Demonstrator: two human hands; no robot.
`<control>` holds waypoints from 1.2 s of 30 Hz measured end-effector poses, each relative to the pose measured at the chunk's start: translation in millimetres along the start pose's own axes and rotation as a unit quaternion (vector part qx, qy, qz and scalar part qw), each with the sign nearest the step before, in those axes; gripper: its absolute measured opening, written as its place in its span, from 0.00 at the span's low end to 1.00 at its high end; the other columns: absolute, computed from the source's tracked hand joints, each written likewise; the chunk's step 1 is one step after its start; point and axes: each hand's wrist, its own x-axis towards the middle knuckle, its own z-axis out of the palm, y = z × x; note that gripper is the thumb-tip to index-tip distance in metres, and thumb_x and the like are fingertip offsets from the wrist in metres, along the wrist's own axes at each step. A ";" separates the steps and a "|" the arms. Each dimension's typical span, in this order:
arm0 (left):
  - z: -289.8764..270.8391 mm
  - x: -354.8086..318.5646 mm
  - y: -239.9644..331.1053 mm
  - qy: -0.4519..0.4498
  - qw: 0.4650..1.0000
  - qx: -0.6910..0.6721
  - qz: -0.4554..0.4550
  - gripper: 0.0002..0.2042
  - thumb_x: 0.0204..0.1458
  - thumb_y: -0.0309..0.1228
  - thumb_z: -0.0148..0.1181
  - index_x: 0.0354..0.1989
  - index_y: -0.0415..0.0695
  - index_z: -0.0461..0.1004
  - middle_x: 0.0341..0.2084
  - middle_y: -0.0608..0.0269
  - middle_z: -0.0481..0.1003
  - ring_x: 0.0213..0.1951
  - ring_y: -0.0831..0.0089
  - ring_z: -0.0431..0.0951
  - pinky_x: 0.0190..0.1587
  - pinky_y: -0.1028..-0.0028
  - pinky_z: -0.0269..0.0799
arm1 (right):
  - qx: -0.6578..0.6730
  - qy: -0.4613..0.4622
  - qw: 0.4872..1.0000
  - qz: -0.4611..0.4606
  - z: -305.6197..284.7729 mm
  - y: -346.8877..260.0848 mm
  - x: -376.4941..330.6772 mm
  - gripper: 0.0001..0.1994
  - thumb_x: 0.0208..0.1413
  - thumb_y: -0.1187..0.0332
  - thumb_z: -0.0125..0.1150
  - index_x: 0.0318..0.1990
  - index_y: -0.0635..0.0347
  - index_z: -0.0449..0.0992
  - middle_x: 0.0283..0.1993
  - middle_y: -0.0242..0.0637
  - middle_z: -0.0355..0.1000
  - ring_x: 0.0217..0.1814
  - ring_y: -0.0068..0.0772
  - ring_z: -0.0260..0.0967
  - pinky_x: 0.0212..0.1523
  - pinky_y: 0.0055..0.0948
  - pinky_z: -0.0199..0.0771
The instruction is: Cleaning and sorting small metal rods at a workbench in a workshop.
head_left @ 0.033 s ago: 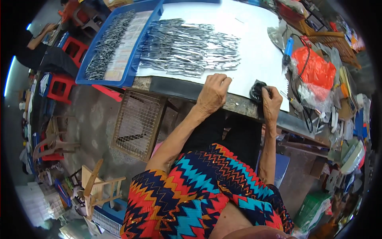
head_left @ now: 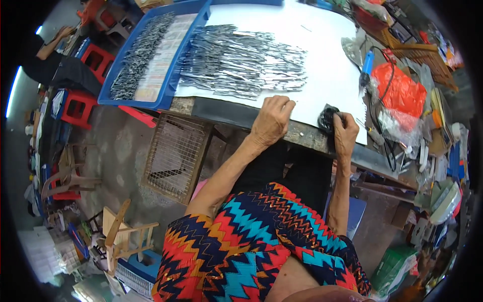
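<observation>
My left hand (head_left: 273, 120) rests at the front edge of the white sheet (head_left: 319, 65), with its fingers curled in and the tips hidden; whatever it holds, if anything, cannot be made out. My right hand (head_left: 346, 133) pinches a crumpled black plastic bag (head_left: 327, 118) at the table's near edge. Beyond my left hand, thin dark metal strips (head_left: 241, 60) lie in overlapping rows on the sheet. One short thin piece (head_left: 306, 28) sits apart, farther back.
At the left, a blue tray (head_left: 166, 100) holds many more strips (head_left: 143, 55). Right of the sheet are a blue-handled tool (head_left: 368, 63) with a black cord and a red plastic bag (head_left: 402, 93). A wire-mesh crate (head_left: 176, 153) stands below; another person (head_left: 63, 68) sits far left near red stools (head_left: 80, 108).
</observation>
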 end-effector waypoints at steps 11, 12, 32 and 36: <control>-0.1 -4.6 0.2 -0.014 1.000 0.004 0.006 0.12 0.36 0.20 0.51 0.33 0.38 0.66 0.30 0.56 0.66 0.35 0.62 0.68 0.40 0.67 0.61 | -0.174 -0.099 0.977 -0.069 -9.6 -17.2 4.4 0.05 0.48 0.74 0.52 0.32 0.67 0.68 0.25 0.49 0.67 0.27 0.46 0.67 0.29 0.35 0.64; 0.4 -4.7 0.1 -0.016 1.000 0.000 0.014 0.12 0.35 0.19 0.51 0.33 0.38 0.65 0.30 0.56 0.66 0.35 0.62 0.68 0.40 0.67 0.61 | -0.193 -0.103 0.973 -0.072 -9.8 -18.8 5.6 0.06 0.48 0.74 0.52 0.33 0.67 0.67 0.27 0.51 0.68 0.30 0.51 0.67 0.31 0.37 0.65; -9.0 -10.6 -6.4 0.073 0.987 -0.143 -0.030 0.10 0.33 0.19 0.50 0.28 0.38 0.67 0.27 0.56 0.67 0.33 0.62 0.69 0.36 0.67 0.62 | -0.021 -0.075 0.997 -0.021 -2.6 0.8 7.6 0.04 0.49 0.75 0.50 0.28 0.67 0.65 0.21 0.33 0.61 0.21 0.18 0.57 0.22 0.19 0.59; -53.9 -9.8 -8.1 0.127 0.974 -0.176 -0.070 0.09 0.36 0.15 0.48 0.29 0.37 0.69 0.26 0.55 0.69 0.30 0.59 0.71 0.33 0.68 0.66 | -0.022 -0.055 0.998 -0.023 -6.3 8.9 11.2 0.05 0.50 0.74 0.49 0.28 0.67 0.64 0.21 0.33 0.60 0.20 0.19 0.56 0.22 0.20 0.58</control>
